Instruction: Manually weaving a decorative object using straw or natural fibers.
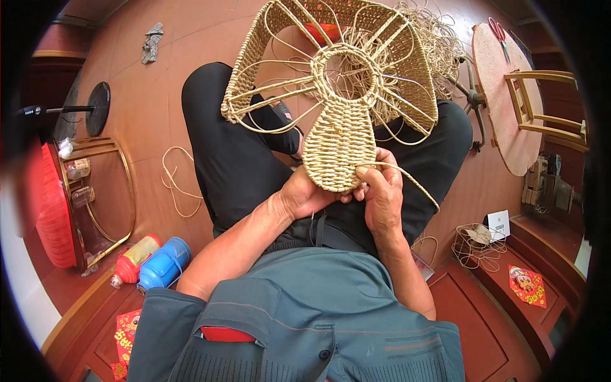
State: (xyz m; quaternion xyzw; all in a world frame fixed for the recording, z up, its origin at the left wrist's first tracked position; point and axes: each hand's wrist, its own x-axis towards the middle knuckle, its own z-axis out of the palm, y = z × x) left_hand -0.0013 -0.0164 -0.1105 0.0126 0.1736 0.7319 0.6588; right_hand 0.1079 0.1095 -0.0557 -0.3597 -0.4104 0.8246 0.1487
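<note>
Across my lap rests a tan woven straw basket (pixel 425 70) with an open, spoked face. Wire loops and twisted straw spokes run from its rim to a wrapped ring (pixel 316 75) in the middle. From that ring a tightly woven rounded panel (pixel 340 143) reaches toward me. My left hand (pixel 301 193) cups the panel's lower left edge, its fingertips partly hidden beneath. At the lower right edge my right hand (pixel 384 192) pinches the panel, thumb on top, where a loose straw cord (pixel 417 183) comes out and hangs to the right.
A heap of loose straw cord (pixel 439 38) lies beyond the basket. Scissors (pixel 499 38) rest on a round board (pixel 503 114) at right, beside a wooden stool (pixel 547 118). Blue (pixel 163 264) and red-yellow (pixel 137 258) flasks stand at left, near a metal-framed rack (pixel 124 191).
</note>
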